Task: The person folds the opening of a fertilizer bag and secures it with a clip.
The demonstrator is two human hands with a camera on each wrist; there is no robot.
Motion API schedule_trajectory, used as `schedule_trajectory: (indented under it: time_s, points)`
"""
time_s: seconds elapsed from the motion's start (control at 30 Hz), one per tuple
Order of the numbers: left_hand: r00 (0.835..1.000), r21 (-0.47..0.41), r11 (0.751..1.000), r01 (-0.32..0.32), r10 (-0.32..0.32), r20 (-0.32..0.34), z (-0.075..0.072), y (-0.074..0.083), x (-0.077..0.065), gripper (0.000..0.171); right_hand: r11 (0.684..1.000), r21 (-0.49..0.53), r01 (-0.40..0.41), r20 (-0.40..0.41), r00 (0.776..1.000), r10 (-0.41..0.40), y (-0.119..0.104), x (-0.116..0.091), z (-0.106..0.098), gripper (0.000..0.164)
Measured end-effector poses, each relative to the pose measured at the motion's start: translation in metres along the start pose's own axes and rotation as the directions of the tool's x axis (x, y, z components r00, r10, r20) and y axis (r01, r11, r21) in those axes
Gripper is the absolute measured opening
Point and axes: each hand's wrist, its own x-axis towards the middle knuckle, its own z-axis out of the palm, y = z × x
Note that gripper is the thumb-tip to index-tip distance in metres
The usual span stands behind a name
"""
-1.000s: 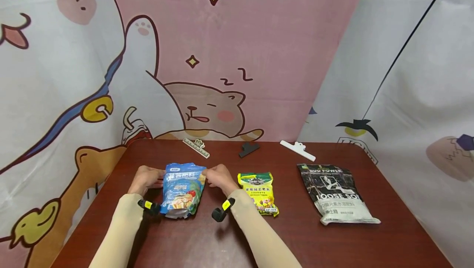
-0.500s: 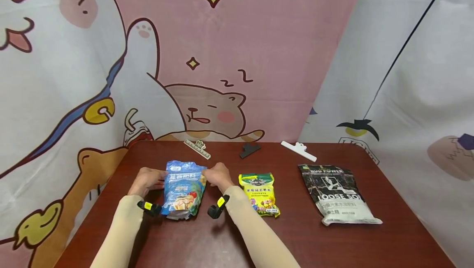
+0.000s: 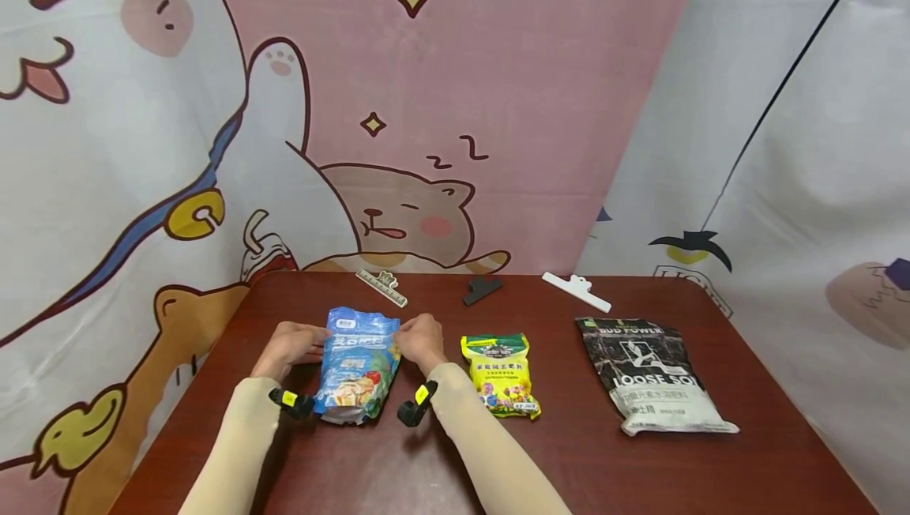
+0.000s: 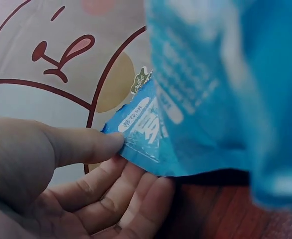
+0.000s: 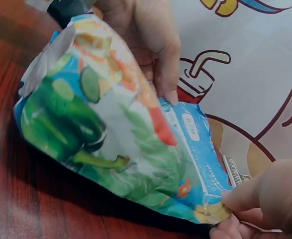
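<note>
A blue fertilizer bag (image 3: 358, 369) with vegetables printed on its front lies on the table between both hands. My left hand (image 3: 290, 347) pinches its upper left edge; the left wrist view shows the thumb (image 4: 93, 145) on the front and the other fingers behind. At the upper right edge, my right hand (image 3: 421, 343) pinches the corner between thumb (image 5: 243, 195) and fingers. The bag's top strip (image 5: 191, 132) bends at a crease below the small white label, while its lower part bulges toward me. The fingertips behind the bag are partly hidden.
A yellow-green fertilizer bag (image 3: 502, 377) lies right of my right hand, and a larger black-and-white soil bag (image 3: 657, 377) lies farther right. Along the table's back edge rest a patterned clip (image 3: 382, 287), a black clip (image 3: 482, 290) and a white clip (image 3: 577, 291). A cartoon curtain (image 3: 533, 104) hangs behind.
The bag's upper part has changed angle, and its large lettering now looks squashed at the crease. Both hands keep their hold on the edges. The head view has shifted slightly.
</note>
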Motion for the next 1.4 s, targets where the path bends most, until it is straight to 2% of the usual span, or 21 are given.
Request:
schedule_trajectory:
  time_s: [0.27, 0.43, 0.57, 0.67, 0.77, 0.93, 1.07, 1.27, 1.4]
  points:
    - [1.0, 0.046, 0.999, -0.027, 0.027, 0.007, 0.003, -0.001, -0.001, 0.042, 0.999, 0.011, 0.037, -0.006, 0.999, -0.037, 0.006, 0.0, 0.002, 0.012]
    - [1.0, 0.031, 0.999, -0.029, 0.028, 0.014, 0.003, -0.002, 0.0, 0.041, 0.997, 0.005, 0.073, -0.003, 0.997, -0.073, 0.009, 0.0, 0.001, 0.014]
    - [0.999, 0.015, 0.999, -0.036, 0.036, 0.011, 0.003, -0.004, 0.0, 0.043, 0.992, 0.107, 0.062, 0.028, 0.997, -0.066, 0.013, -0.001, 0.002, 0.015]
    - [0.998, 0.01, 0.998, -0.055, 0.054, 0.012, 0.002, -0.006, 0.0, 0.044, 0.98, 0.195, 0.025, 0.057, 0.998, -0.036, 0.019, -0.001, 0.004, 0.016]
    - [0.998, 0.005, 0.998, -0.067, 0.067, 0.012, 0.002, -0.004, -0.002, 0.044, 0.97, 0.243, 0.005, 0.064, 0.998, -0.021, 0.023, -0.001, 0.004, 0.017]
    - [0.996, -0.028, 0.996, -0.088, 0.088, -0.009, 0.001, 0.001, -0.003, 0.043, 0.944, 0.329, 0.018, 0.076, 0.996, -0.045, 0.021, 0.0, -0.005, 0.023]
    - [0.994, -0.066, 0.992, -0.112, 0.111, -0.02, 0.0, 0.004, -0.005, 0.042, 0.93, 0.364, 0.044, 0.068, 0.995, -0.074, 0.018, -0.002, -0.01, 0.027]
    - [0.991, -0.074, 0.989, -0.129, 0.127, -0.037, -0.003, 0.009, -0.015, 0.042, 0.917, 0.392, 0.07, 0.078, 0.991, -0.109, 0.014, -0.005, -0.015, 0.028]
    - [0.983, -0.083, 0.98, -0.179, 0.175, -0.047, -0.005, 0.017, -0.02, 0.043, 0.916, 0.381, 0.127, 0.029, 0.988, -0.149, 0.009, -0.007, -0.024, 0.025]
